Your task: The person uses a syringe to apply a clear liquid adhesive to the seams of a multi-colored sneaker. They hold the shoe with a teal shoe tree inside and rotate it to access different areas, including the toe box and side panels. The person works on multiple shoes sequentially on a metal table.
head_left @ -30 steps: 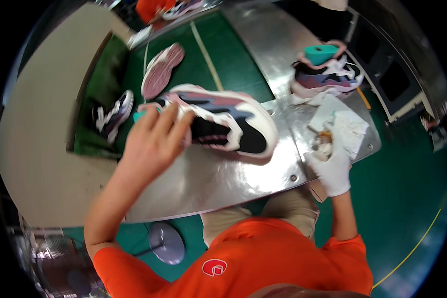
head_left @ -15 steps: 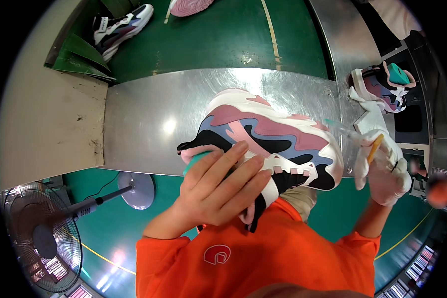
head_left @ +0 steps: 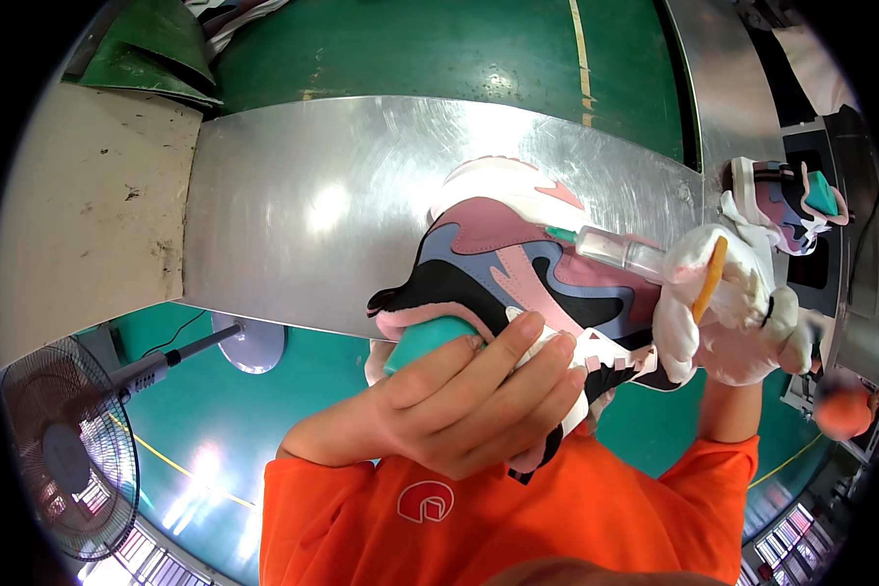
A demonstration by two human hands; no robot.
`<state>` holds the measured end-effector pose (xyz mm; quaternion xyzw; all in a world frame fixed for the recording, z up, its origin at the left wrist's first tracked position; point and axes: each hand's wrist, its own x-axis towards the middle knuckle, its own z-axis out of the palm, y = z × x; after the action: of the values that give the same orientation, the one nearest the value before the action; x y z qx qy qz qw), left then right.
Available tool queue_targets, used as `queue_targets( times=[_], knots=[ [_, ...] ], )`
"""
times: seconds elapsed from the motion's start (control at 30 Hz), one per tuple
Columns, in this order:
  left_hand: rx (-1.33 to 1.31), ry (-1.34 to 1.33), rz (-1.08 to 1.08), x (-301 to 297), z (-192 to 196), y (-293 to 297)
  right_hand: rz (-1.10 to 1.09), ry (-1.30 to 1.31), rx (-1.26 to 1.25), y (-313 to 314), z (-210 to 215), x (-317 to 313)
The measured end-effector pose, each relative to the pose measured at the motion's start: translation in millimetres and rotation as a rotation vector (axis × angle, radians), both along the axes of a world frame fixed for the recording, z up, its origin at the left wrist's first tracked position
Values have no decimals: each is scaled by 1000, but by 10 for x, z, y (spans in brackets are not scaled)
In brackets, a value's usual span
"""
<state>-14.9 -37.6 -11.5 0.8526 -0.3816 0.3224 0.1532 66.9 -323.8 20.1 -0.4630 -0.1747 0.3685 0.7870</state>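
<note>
Bench (head_left: 264, 215) — glossy metal; tube (head_left: 606, 247) — clear plastic.

A rounded red-and-white emblem (head_left: 426, 502) marks the orange shirt (head_left: 596, 508), with apparently no legible lettering.

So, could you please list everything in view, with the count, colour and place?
Held sneaker: 1, pink, blue, black, white, centre
Other sneaker: 1, similar colours, far right
Inserts: 2, teal, one inside each
Cut-off footwear: count unclear, white and dark, upper left
Applicator: 1, clear, green-tipped, at held sneaker's side
Stick-like piece: 1, orange-yellow, right of applicator
Bench: 1, silver, centre
Conveyor-like surface: 1, green, top
Panel: 1, beige, left
Fan: 1, dark, lower left
Floor: 1, green, below bench
Shirt: 1, orange, bottom
Left fingers: 1 set, bare, on held sneaker
Right fingers: 1 set, white-gloved, holding applicator
</note>
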Motion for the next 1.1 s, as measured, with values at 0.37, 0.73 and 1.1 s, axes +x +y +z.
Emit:
queue_targets(
  times=[0.37,0.73,1.1],
  knots=[
    [-11,71,22,-68,-13,-31,-16,-37,-139,-233,105,4],
    [-20,48,16,-68,-34,-29,-59,-49,-208,-430,160,-68],
    [-44,59,-28,-22,-13,-72,-118,-55,-260,-661,226,-167]
  ],
)
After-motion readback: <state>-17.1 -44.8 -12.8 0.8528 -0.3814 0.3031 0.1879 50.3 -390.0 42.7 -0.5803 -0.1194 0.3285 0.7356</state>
